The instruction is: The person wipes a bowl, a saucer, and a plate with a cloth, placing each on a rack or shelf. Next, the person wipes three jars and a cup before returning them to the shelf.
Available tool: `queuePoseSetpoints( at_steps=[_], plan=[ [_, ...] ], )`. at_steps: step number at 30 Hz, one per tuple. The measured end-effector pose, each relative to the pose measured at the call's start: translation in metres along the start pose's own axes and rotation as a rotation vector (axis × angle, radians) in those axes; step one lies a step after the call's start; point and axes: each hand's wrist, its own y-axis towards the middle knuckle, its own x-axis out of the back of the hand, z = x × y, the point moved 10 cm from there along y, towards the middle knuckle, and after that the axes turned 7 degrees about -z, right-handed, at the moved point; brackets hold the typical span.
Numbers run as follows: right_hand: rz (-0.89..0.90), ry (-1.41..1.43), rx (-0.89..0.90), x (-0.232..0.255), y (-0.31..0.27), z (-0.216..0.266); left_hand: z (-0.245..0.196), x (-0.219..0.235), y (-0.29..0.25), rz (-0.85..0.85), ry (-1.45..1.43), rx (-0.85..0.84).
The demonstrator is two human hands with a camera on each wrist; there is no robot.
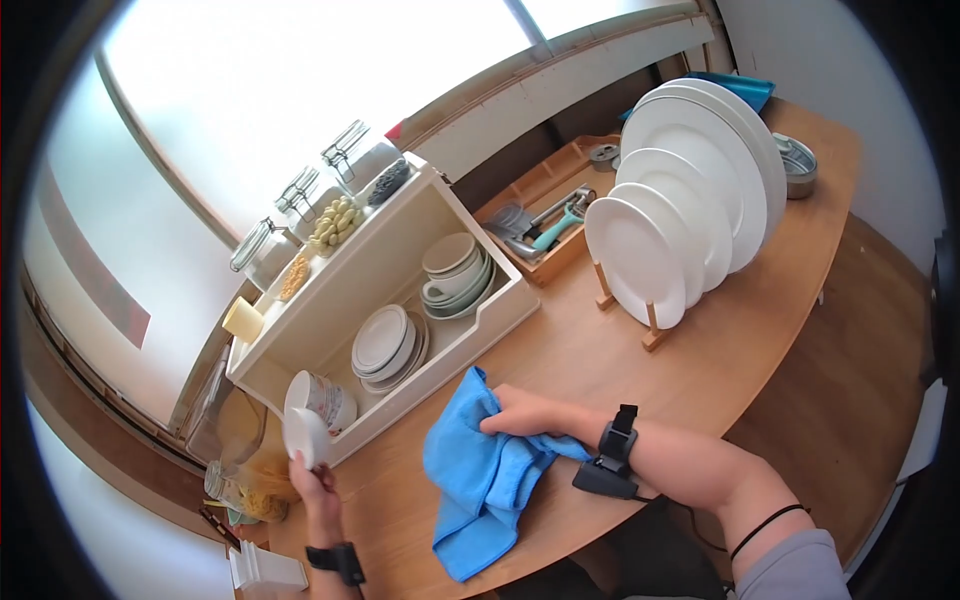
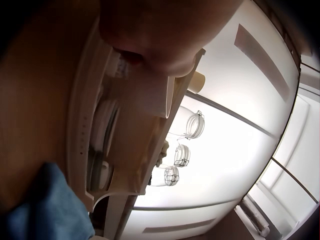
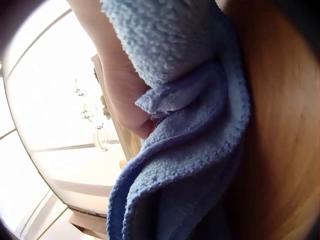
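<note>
My left hand (image 1: 318,492) holds a small white bowl (image 1: 305,437) by its side, tilted, at the left front end of the cream shelf (image 1: 480,345). Behind that bowl, white cups with a red pattern (image 1: 330,400) stand inside the shelf and are partly covered by it. In the left wrist view the bowl (image 2: 162,97) shows only in part, with the hand dark over it. My right hand (image 1: 530,410) grips a bunched blue cloth (image 1: 480,490) over the table. The cloth (image 3: 185,135) hides most of the fingers in the right wrist view.
Stacked plates (image 1: 385,340) and bowls (image 1: 455,275) fill the shelf; clip-top jars (image 1: 265,255) and a yellow cup (image 1: 243,320) stand on top. At the right, large white plates (image 1: 640,250) stand in a wooden rack (image 1: 652,335). A wooden utensil tray (image 1: 550,265) lies behind.
</note>
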Motion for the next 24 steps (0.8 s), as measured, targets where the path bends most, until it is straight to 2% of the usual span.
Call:
queuePoseSetpoints(
  at_steps=[1,3,6,8,12,15,22,24],
  plan=[
    [0.003,0.008,-0.003,-0.001,0.001,-0.002,-0.019,-0.002,0.014,-0.031,0.011,-0.027],
    [-0.016,0.027,0.030,-0.002,0.004,-0.003,-0.067,-0.016,0.037,-0.053,0.134,-0.229],
    [-0.009,0.010,0.003,-0.003,0.007,-0.010,-0.093,-0.018,0.084,-0.021,0.300,-0.199],
    [-0.011,0.022,0.016,-0.003,0.009,-0.013,-0.089,-0.017,0.121,-0.018,0.555,-0.157],
    [-0.021,0.063,0.085,-0.003,0.009,-0.006,-0.083,-0.019,0.151,-0.020,0.702,-0.179],
    [-0.018,0.037,0.063,-0.004,0.012,-0.012,-0.068,-0.020,0.160,0.020,0.825,-0.120],
    [0.027,-0.029,-0.012,-0.003,0.010,-0.011,-0.061,-0.021,0.160,0.013,0.915,-0.280],
    [0.046,-0.005,0.034,-0.006,0.009,-0.006,-0.052,-0.018,0.172,0.055,0.956,-0.342]
  ],
)
